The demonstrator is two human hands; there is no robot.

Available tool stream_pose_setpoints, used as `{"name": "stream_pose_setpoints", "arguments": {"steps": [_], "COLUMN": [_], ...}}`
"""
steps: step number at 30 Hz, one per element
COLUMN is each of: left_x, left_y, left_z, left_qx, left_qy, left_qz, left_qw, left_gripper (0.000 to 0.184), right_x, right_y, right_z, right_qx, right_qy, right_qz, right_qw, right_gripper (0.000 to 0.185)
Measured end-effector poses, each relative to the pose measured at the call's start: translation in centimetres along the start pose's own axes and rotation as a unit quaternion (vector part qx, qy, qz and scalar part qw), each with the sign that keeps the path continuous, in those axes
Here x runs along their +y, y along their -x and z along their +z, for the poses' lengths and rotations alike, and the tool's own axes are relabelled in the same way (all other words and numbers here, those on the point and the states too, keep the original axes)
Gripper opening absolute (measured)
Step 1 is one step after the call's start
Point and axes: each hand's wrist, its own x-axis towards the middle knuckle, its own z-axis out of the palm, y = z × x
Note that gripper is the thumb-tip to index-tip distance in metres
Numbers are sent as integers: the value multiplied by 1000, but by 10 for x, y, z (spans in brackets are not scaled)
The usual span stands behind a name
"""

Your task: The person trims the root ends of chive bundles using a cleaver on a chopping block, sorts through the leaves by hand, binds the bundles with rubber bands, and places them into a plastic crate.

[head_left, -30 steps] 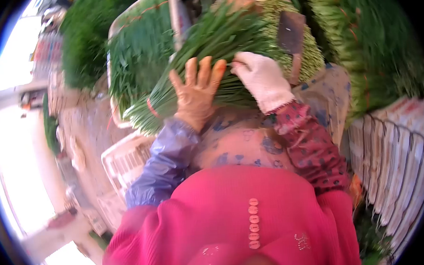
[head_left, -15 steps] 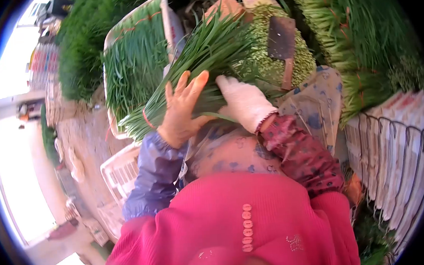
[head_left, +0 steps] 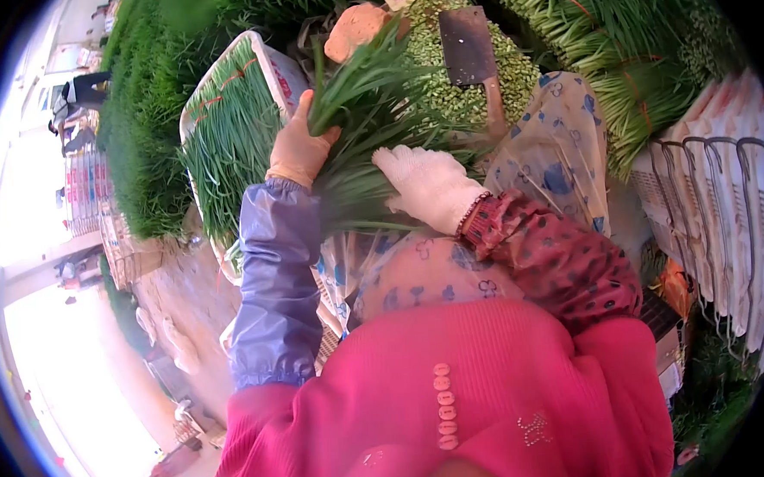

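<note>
My left hand (head_left: 301, 146), in a thin pale-orange glove, is closed around a handful of long green garlic chives (head_left: 358, 84), thumb pointing up. The leaf ends fan out above it toward the back. My right hand (head_left: 431, 188), in a white knitted glove, curls over the lower leaves on the right, thumb and fingers on either side of them. The leaves between the hands are smeared by motion. A cleaver (head_left: 467, 48) with a wooden handle lies on a heap of cut pale-green stalk ends (head_left: 515, 63), beyond my right hand.
A white crate (head_left: 262, 50) packed with tied chives stands at the left. Tall greens (head_left: 147, 121) rise behind it. Bundled chives with red ties (head_left: 552, 22) lie at the back right, above stacked white crates (head_left: 709, 213). A patterned plastic sheet (head_left: 558, 134) covers my lap.
My left hand has gone from spread fingers over the bundle to gripping its leaves, moving up and away. The bundle's red tie is out of sight. My right hand has shifted slightly left.
</note>
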Motion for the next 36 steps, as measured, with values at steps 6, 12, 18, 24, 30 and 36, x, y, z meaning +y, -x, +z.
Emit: {"name": "stream_pose_setpoints", "arguments": {"steps": [6, 12, 18, 24, 30, 36], "left_x": [-11, 3, 4, 8, 24, 12], "left_y": [2, 16, 15, 16, 17, 18], "left_z": [5, 2, 10, -1, 0, -1], "left_qx": [88, 133, 140, 76, 51, 31], "left_qy": [187, 218, 231, 364, 371, 395], "left_qz": [-15, -13, 5, -63, -73, -66], "left_qw": [978, 967, 963, 926, 924, 916], "left_gripper": [55, 52, 51, 44, 41, 44], "right_x": [18, 6, -28, -3, -1, -8], "right_y": [18, 22, 7, -10, 2, -5], "right_z": [5, -46, -61, 15, 8, -14], "right_qx": [46, 113, 256, 110, 80, 276], "right_qy": [-25, 73, 26, 60, 39, -89], "right_qz": [-64, 30, -190, -130, -112, -136], "right_qw": [997, 991, 947, 984, 990, 947], "right_gripper": [53, 43, 28, 41, 39, 20]}}
